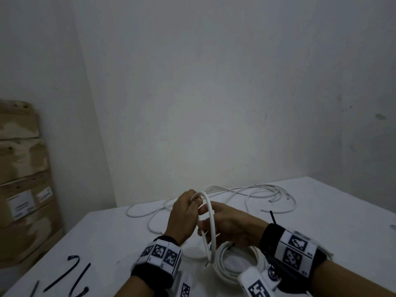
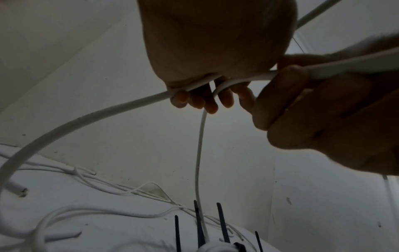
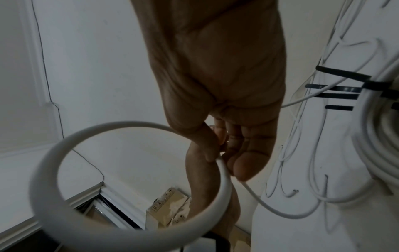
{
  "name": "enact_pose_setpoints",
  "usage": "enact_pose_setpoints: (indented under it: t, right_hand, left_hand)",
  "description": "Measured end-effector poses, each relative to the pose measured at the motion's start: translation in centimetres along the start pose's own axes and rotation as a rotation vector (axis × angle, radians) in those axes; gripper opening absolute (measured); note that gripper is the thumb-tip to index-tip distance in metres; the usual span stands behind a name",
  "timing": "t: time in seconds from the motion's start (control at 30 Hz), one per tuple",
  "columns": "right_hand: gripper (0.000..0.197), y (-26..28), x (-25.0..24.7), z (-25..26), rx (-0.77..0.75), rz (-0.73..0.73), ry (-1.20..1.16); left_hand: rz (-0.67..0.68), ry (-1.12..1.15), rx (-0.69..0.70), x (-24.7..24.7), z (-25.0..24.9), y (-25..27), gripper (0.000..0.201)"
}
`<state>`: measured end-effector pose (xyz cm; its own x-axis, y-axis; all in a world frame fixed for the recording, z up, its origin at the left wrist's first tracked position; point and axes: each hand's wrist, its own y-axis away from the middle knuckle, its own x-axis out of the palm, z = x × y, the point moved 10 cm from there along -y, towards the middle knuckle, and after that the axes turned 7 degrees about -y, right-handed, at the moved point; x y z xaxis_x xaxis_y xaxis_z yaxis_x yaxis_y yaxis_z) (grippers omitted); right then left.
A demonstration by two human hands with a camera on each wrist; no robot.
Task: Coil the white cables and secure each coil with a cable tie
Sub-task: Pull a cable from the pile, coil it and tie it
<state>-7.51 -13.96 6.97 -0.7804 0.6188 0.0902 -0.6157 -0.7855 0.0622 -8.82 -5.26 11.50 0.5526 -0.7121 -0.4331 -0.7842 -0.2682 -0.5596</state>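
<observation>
A white cable rises in one loop above the table. My left hand grips the top of the loop, fingers curled round the cable. Just right of it, my right hand pinches the same loop between thumb and fingers. The loop fills the lower right wrist view. The left wrist view shows my left hand and my right hand side by side on the cable. A wound white coil lies on the table under my right wrist. Black cable ties lie at the near left.
More loose white cables sprawl along the back of the white table near the wall. One black tie sticks up beside my right wrist. Cardboard boxes are stacked left of the table.
</observation>
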Motion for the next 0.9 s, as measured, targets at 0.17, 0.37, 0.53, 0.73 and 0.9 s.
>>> enact_pose_setpoints:
  t: [0.17,0.37,0.53,0.73,0.9]
  right_hand:
    - [0.021,0.2,-1.0,-0.6,0.069,-0.073,0.133]
    - [0.005,1.0,-1.4,-1.5,0.141,-0.084,0.302]
    - [0.011,1.2,-0.8,-2.2,0.209,-0.021,0.368]
    - [0.007,1.4,-0.2,-2.9,0.244,0.031,0.387]
    - [0.004,1.6,-1.3,-3.2,0.242,0.033,0.322]
  left_hand:
    - [0.053,0.098,-0.013,0.7,0.1,0.1,0.02]
    - [-0.009,0.356,-0.149,0.1,1.3,0.4,0.016]
    - [-0.072,0.437,-0.3,0.5,3.4,0.4,0.029]
    - [-0.106,0.366,-0.326,0.8,3.4,0.4,0.012]
    - [-0.119,0.329,-0.342,0.8,3.3,0.5,0.008]
